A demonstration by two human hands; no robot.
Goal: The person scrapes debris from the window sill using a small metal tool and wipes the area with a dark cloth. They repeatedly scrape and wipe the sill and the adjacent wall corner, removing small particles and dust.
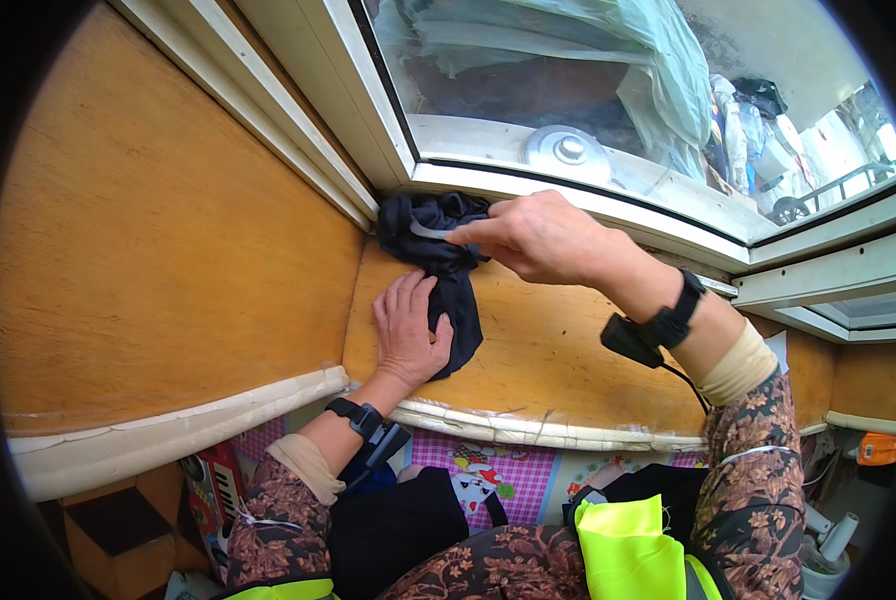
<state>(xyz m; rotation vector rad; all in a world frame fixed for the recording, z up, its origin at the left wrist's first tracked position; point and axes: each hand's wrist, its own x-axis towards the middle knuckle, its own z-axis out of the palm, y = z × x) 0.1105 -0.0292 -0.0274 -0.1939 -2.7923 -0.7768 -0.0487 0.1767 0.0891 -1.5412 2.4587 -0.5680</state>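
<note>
A dark cloth [459, 330] lies bunched in the corner of the wooden window sill [568, 352], against the white window frame, with one part trailing towards the front edge. My left hand [410, 326] rests flat on the sill, its fingers and thumb spread at the trailing part. Above the bunched part, my right hand [538, 236] grips a thin, pale grey curved tool [427, 231]. The tool's curved end lies against the cloth's folds; the rest of it is hidden in my fingers, so its kind cannot be told.
The window frame [583, 206] runs along the back, and a wooden side panel [178, 240] stands at the left. Pale padding [508, 427] covers the sill's front edge. A round metal lid [568, 150] and plastic sheeting [665, 82] are behind the glass.
</note>
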